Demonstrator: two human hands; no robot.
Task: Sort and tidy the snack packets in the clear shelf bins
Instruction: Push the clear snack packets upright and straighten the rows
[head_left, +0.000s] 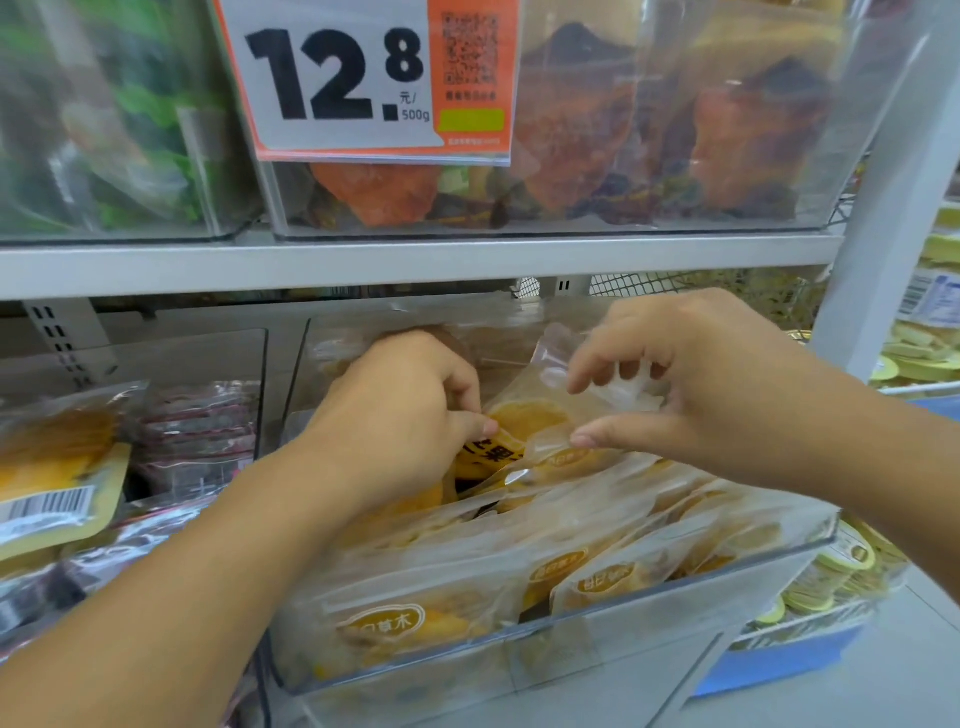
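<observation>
Both hands on 1 pkt (540, 421), mid-frame bin (675, 587) | L hand (400, 410) pinches edge, R hand (675, 384) pinches top | light, floppy, slick film — hold by seams.

left hand (410, 415) fingertips hidden among yellow packets (524, 421), green packets (130, 130) blurred, price tag (363, 78) top cut off

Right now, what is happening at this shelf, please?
A person is tidying snack packets in a clear bin on the lower shelf. Both hands reach into it. The left hand pinches a yellow packet that stands above the others, and the right hand pinches the clear top part of what looks like the same packet. More yellow packets lie packed in the bin below.
</observation>
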